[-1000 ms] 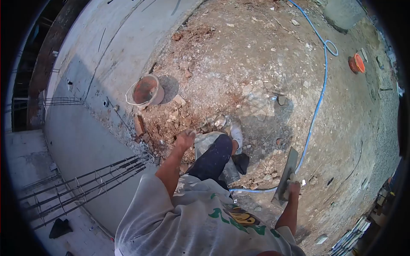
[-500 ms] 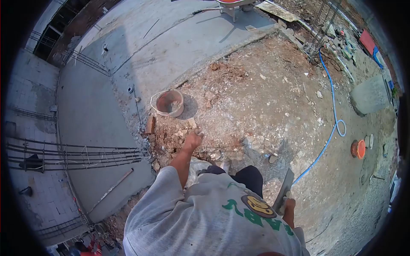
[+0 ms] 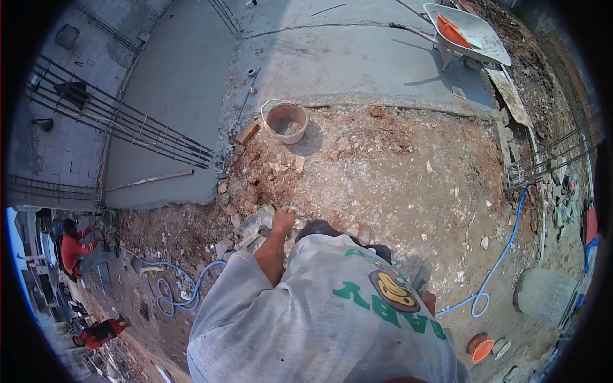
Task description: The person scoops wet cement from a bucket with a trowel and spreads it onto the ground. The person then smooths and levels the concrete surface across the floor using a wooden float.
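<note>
My left hand is closed, low over the rubble in front of my body; whatever it may hold is too small to make out. A grey, dusty sheet or bag lies just beside it. At my other side, my right hand grips a flat trowel, partly hidden by my shirt. Ahead of my left hand a dirty bucket with a raised wire handle stands on the soil, a brick next to it.
Rebar juts over the concrete at left. A wheelbarrow stands at the upper right. Blue hose lies on the right and another stretch on the left. Two people in red are at the lower left. An orange bowl sits lower right.
The view has turned, bringing the wheelbarrow and the two people into sight. My body has turned too, and the trowel in my right hand is now more hidden by my shirt.
</note>
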Demonstrator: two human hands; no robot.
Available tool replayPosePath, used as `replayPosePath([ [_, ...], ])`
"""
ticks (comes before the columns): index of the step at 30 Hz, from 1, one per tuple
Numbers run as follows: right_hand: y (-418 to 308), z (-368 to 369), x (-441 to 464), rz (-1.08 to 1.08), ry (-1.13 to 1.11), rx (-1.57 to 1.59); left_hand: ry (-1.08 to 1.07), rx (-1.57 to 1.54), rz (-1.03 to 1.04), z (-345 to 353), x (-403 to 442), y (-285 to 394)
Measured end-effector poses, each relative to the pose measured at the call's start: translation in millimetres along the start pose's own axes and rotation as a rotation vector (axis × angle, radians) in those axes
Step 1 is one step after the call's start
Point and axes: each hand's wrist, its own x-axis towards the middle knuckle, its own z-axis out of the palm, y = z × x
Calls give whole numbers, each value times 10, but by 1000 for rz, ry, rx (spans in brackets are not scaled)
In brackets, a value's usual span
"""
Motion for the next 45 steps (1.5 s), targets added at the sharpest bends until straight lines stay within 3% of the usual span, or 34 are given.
replayPosePath([
  [2, -619, -484, 372, 38, -16, 259, 55, -390, -3, -36, -345, 823],
  [5, -1348, -1115, 928, -247, 184, -4, 26, -265, 3, -351, -613, 1668],
  [7, -1808, -1305, 1235, -359, 163, 35, 111, -286, -11, -446, -610, 1901],
  [12, -2782, -1515, 1442, -457, 62, 176, 185, -418, -149, -304, -250, 1649],
  [14, -2956, -1415, 1762, -308, 60, 140, 199, -325, -288, 180, -1, 1160],
  [16, -2906, -1261, 2350, -405, 180, -58, 240, -239, -407, 482, 179, 960],
  [19, -3081, -1270, 2376, -406, 95, -235, 163, -423, -594, 180, -52, 1626],
  [22, -3338, -1332, 2354, -437, 23, -330, 28, -73, -285, 833, 580, 1368],
  [25, -3342, -1410, 2623, -491, -23, -428, 103, -367, -286, -162, 511, 2398],
  [27, -3439, -1453, 2869, -558, -85, -540, 165, -405, -367, -818, 531, 2945],
  [30, -4031, -1550, 3124, -660, -316, -955, 363, -597, -250, -1041, 877, 3098],
  [31, -4204, -1538, 3079, -694, -269, -1113, 421, -583, -287, -711, 1312, 2741],
  [33, -4644, -1557, 2825, -736, -199, -1296, 468, -622, -327, -828, 1243, 2930],
  [37, -5152, -1562, 3343, -693, -144, -964, 497, -745, -429, -587, 1043, 3088],
  [39, -5397, -1585, 3641, -651, -125, -733, 412, -373, -535, -28, 1064, 2901],
  [41, -5704, -1666, 3856, -598, -105, -538, 317, -194, -527, 746, 1157, 2604],
  [43, -6065, -1630, 4005, -547, -67, -368, 309, -211, -641, 1032, 1109, 2834],
  [45, -6595, -1863, 3935, -502, 16, -209, 346, -348, -735, 658, 1019, 3454],
])
